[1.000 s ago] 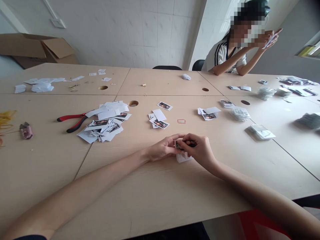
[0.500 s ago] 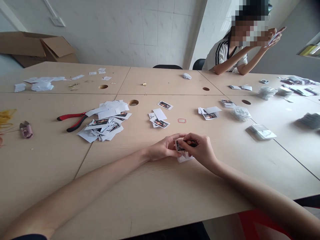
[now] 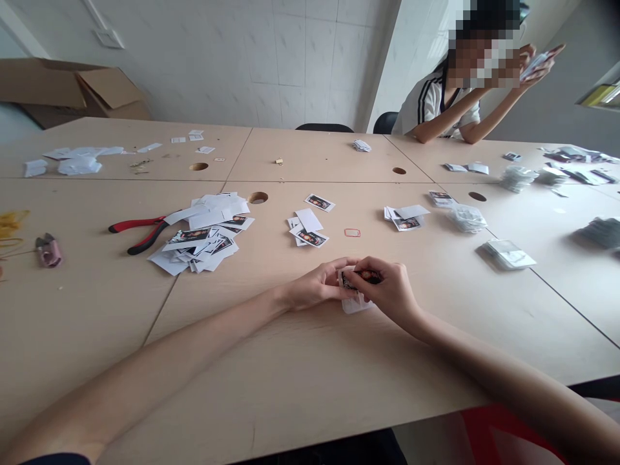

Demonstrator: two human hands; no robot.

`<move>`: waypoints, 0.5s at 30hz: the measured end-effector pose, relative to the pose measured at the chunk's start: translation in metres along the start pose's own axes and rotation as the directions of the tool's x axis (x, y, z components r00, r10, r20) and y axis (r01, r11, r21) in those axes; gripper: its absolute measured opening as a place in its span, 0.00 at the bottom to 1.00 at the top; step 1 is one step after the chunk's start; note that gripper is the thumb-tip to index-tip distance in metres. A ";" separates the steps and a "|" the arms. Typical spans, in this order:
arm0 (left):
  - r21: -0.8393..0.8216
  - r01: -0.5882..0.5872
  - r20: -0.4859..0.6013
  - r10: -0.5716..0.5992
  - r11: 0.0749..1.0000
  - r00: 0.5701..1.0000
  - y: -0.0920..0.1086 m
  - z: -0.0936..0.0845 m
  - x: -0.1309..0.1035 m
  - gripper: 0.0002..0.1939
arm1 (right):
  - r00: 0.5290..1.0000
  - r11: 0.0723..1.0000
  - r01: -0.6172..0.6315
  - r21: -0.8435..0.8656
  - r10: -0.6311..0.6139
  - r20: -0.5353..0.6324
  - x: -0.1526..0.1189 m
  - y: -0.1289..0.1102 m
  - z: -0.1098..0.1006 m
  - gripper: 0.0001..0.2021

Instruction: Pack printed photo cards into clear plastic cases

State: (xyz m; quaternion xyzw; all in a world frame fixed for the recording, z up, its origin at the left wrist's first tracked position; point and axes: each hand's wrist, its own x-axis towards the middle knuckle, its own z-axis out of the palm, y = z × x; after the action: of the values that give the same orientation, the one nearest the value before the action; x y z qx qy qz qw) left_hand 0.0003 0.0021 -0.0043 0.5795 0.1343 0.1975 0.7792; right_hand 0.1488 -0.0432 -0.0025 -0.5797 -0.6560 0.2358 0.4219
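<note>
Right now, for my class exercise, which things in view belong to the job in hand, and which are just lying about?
Likely in the job:
printed card, pinched in the right hand
clear plastic piece, in the left hand
heap of printed cards

Apparently just lying about:
red-and-black pliers
small pink tool
yellow strands
cardboard box

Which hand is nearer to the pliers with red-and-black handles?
The left hand: it is to the right of the pliers; the right hand is farther right.
</note>
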 end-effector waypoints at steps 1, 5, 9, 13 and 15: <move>0.002 -0.001 0.000 0.001 1.000 1.000 0.000 0.000 0.000 0.26 | 1.000 1.000 0.004 -0.005 -0.004 -0.002 0.000 0.000 0.000 0.07; 0.004 0.002 0.001 -0.002 1.000 1.000 -0.001 -0.001 0.001 0.26 | 0.999 0.999 0.041 -0.021 -0.042 -0.013 0.000 0.002 0.001 0.07; 0.003 0.008 -0.002 -0.008 1.000 1.000 -0.001 -0.001 0.000 0.26 | 0.998 0.998 0.055 -0.035 -0.056 -0.017 0.000 0.003 0.001 0.07; 0.006 0.009 -0.013 -0.009 1.000 1.000 -0.001 -0.001 0.001 0.26 | 0.998 0.997 0.056 -0.044 -0.057 -0.019 0.001 0.003 0.001 0.07; 0.003 0.009 -0.013 -0.009 1.000 1.000 -0.002 -0.001 0.001 0.26 | 0.999 0.998 0.052 -0.044 -0.053 -0.008 0.001 0.003 0.000 0.07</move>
State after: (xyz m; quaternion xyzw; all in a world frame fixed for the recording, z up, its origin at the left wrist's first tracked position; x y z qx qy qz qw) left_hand 0.0010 0.0032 -0.0062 0.5787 0.1425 0.1976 0.7783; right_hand 0.1501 -0.0420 -0.0045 -0.5724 -0.6741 0.2075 0.4181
